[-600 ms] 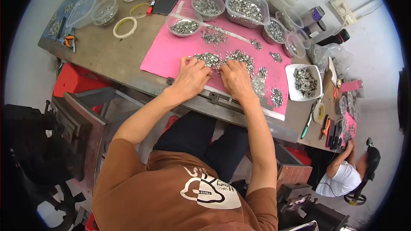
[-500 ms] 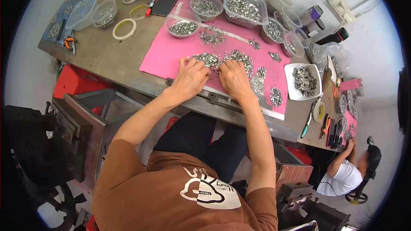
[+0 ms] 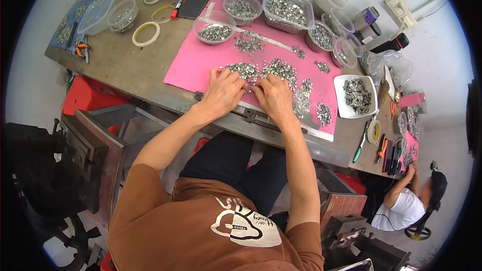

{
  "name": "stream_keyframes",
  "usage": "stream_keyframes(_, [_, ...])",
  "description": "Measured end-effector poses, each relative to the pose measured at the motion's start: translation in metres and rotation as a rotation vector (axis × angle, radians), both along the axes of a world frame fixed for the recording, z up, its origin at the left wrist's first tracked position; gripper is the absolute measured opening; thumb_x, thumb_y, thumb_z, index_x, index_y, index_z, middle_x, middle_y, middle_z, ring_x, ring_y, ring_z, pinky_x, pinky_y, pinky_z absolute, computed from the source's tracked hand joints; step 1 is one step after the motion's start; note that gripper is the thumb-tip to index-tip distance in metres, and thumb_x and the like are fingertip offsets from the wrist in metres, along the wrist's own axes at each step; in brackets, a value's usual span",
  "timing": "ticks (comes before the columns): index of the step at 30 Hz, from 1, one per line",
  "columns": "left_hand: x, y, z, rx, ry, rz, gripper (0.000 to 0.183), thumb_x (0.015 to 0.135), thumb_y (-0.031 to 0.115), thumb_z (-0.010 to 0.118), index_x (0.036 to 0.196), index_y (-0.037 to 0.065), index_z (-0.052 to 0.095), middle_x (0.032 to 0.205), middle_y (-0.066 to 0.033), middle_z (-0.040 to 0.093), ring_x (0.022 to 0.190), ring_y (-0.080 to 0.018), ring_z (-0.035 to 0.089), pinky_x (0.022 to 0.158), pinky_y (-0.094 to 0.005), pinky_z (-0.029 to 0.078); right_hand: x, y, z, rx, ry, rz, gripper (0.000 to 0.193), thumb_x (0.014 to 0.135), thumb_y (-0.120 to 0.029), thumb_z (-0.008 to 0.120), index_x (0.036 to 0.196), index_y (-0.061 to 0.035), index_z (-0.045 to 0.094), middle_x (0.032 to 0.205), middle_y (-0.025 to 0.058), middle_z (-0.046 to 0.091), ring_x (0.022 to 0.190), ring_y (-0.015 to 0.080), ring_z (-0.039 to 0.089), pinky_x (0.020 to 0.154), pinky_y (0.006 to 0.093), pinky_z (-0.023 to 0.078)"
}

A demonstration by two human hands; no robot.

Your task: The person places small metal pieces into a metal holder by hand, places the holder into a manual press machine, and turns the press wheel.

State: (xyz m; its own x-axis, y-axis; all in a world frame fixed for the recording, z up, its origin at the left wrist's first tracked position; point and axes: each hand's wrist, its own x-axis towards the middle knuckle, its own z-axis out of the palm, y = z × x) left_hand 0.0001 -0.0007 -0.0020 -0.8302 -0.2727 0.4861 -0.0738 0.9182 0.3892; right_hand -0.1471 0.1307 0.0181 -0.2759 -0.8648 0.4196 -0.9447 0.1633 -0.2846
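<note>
Small shiny metal pieces lie in heaps on a pink mat (image 3: 188, 70). My left hand (image 3: 224, 94) rests at the near side of the left heap (image 3: 243, 69), fingers curled with their tips drawn together. Beside it, my right hand (image 3: 273, 95) is at the near side of the right heap (image 3: 281, 69), its fingers also bent and pressed together. The fingertips of both hands come close to each other over the mat. Whatever they pinch is too small to make out. Smaller piles, such as a flat silvery one (image 3: 302, 101), lie right of my right hand.
Clear tubs of metal pieces, one a rectangular tub (image 3: 287, 10), line the mat's far side. To the right are a white bowl (image 3: 339, 101), a green-handled tool (image 3: 359, 146) and pliers (image 3: 382, 149). Tape rolls (image 3: 146, 34) and a phone (image 3: 196, 3) lie left. A co-worker (image 3: 404, 206) sits far right.
My right hand has shifted slightly left and nearer to me, bringing its fingertips closer to my left hand's. My left hand stays in nearly the same place.
</note>
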Motion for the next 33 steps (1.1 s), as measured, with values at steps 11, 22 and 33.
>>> stream_keyframes(11, [-0.004, 0.011, 0.002, 0.009, 0.012, 0.022, 0.01, 0.086, 0.012, 0.071, 0.095, 0.011, 0.068, 0.091, -0.0033, 0.061, 0.097, -0.0238, 0.056, 0.1, -0.0499, 0.032, -0.008, 0.013, 0.007, -0.146, -0.067, -0.119, 0.012, 0.079, -0.009, 0.074, 0.078, -0.0005, 0.065, 0.076, 0.013, 0.065, 0.068, 0.0302, 0.064, 0.065, 0.0419, 0.047])
stream_keyframes(22, [-0.022, 0.076, -0.003, 0.107, 0.129, -0.296, 0.011, 0.087, 0.01, 0.071, 0.095, 0.007, 0.064, 0.095, -0.0043, 0.061, 0.098, -0.0227, 0.059, 0.102, -0.0462, 0.036, -0.015, 0.099, 0.006, -0.009, -0.308, -0.221, 0.009, 0.085, -0.009, 0.073, 0.086, -0.0016, 0.068, 0.083, 0.0126, 0.062, 0.078, 0.0328, 0.061, 0.077, 0.0431, 0.044])
stream_keyframes(33, [-0.015, 0.076, 0.004, 0.099, 0.105, -0.221, 0.014, 0.085, 0.011, 0.071, 0.097, 0.01, 0.064, 0.091, -0.0047, 0.059, 0.095, -0.0246, 0.058, 0.107, -0.0533, 0.033, -0.01, 0.093, 0.0, 0.001, -0.14, -0.202, 0.007, 0.083, -0.007, 0.072, 0.088, -0.0035, 0.067, 0.086, 0.0132, 0.06, 0.084, 0.0345, 0.059, 0.078, 0.0451, 0.045])
